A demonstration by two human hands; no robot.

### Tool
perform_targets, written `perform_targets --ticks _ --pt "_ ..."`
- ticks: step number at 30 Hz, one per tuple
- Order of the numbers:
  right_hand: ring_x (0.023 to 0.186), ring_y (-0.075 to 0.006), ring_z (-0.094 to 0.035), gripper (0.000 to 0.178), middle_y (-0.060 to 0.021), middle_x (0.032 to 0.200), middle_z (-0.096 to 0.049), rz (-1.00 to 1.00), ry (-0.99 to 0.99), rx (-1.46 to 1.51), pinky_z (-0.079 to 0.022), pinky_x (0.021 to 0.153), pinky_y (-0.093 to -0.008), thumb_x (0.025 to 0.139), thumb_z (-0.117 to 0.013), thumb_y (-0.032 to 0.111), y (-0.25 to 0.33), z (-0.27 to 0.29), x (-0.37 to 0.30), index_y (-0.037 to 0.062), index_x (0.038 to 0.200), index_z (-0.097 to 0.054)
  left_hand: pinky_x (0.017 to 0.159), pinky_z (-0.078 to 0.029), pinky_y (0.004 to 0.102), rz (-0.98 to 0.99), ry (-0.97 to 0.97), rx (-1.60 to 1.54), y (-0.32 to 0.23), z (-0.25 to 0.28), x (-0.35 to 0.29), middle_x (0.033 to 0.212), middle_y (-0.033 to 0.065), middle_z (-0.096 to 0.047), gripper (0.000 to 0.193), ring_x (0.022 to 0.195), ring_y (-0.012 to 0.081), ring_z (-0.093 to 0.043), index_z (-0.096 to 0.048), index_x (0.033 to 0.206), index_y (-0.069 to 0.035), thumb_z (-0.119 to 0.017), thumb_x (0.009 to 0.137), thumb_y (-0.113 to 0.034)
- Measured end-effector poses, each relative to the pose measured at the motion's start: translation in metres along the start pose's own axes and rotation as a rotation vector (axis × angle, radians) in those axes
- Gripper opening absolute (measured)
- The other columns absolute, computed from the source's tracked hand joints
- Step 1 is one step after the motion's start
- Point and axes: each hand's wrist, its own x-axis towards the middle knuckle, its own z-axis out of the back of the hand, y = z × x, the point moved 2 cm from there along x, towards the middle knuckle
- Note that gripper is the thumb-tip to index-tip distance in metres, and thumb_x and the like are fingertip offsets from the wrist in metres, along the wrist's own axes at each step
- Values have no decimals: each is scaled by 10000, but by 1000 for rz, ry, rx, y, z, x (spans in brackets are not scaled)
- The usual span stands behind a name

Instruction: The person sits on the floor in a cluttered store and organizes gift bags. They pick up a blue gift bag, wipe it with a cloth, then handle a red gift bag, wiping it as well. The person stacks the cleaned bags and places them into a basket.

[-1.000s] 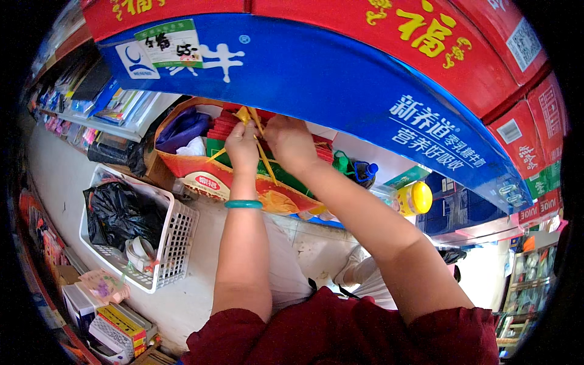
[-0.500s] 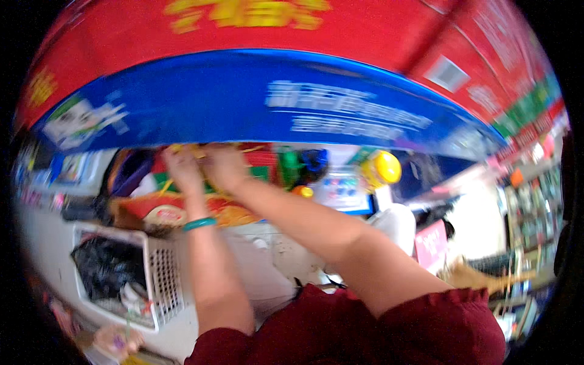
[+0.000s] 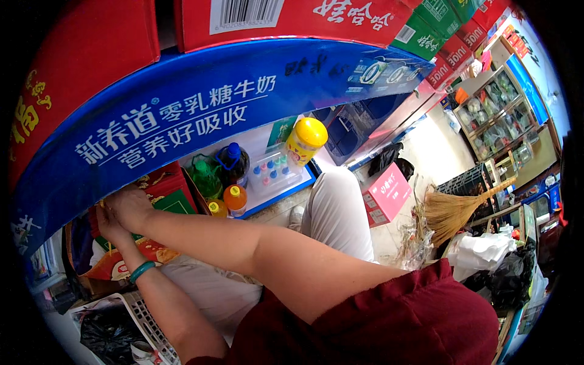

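My left hand (image 3: 109, 230), with a teal bangle (image 3: 142, 271) on its wrist, and my right hand (image 3: 129, 208) are close together at the left, partly under a blue shelf-front panel (image 3: 201, 112). Both have curled fingers, pinching at something small that their own fingers and the panel hide. Just right of them stands a red and green box (image 3: 173, 204). Below the right wrist lies a red and orange package (image 3: 153, 249) with a food picture. Thin yellow cord shows near the left fingers.
Bottles, including a green one (image 3: 207, 176) and a blue-capped dark one (image 3: 232, 163), stand beside a yellow canister (image 3: 306, 141). Red cartons (image 3: 292, 24) sit above the panel. A white basket (image 3: 149, 322) holds a black bag. A pink box (image 3: 389, 193) and straw broom (image 3: 453, 213) are at right.
The view has turned to the right, so the hands and shelf appear farther left. Both hands are still together by the red box, fingers curled.
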Motion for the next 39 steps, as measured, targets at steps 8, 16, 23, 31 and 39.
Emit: perform_targets --ticks 8,16,23,31,39 --pt "1048 -366 -532 340 -196 1098 -601 140 -375 275 -419 910 -415 799 -517 221 -21 -22 24 66 1084 -621 952 -382 334 -77 -32 239 -14 -29 -13 1247 141 -526 381 1094 243 -523 -465 1263 28 -416 946 -179" --pt "1067 -378 -537 297 -204 1142 -574 162 -130 -13 -449 870 -422 867 -495 217 -26 -10 23 121 1131 -592 704 -466 298 -307 -42 639 -55 -64 -49 913 113 -665 234 788 146 -594 -606 1086 10 -517 876 -42" --pt "916 -283 -613 170 -123 971 -619 369 -163 -482 -512 691 -395 771 -558 166 0 -2 14 79 911 -601 696 -449 256 1 -53 97 -60 -52 -49 935 52 -622 255 817 108 -566 -605 1075 17 -486 886 -105" --pt "775 -270 -630 105 -123 836 -624 321 -171 -317 -506 635 -403 758 -585 170 16 -2 -13 67 775 -598 604 -395 220 -3 -161 72 -71 -56 -53 738 -13 -550 193 697 58 -501 -620 904 -22 -508 930 -177" --pt "578 -246 -603 193 -131 621 -603 -278 -61 648 -478 525 -369 815 -592 191 -36 -22 -24 10 746 -598 419 -403 260 39 -331 386 -79 -57 -65 587 27 -538 203 452 101 -501 -586 808 -2 -539 901 -177"
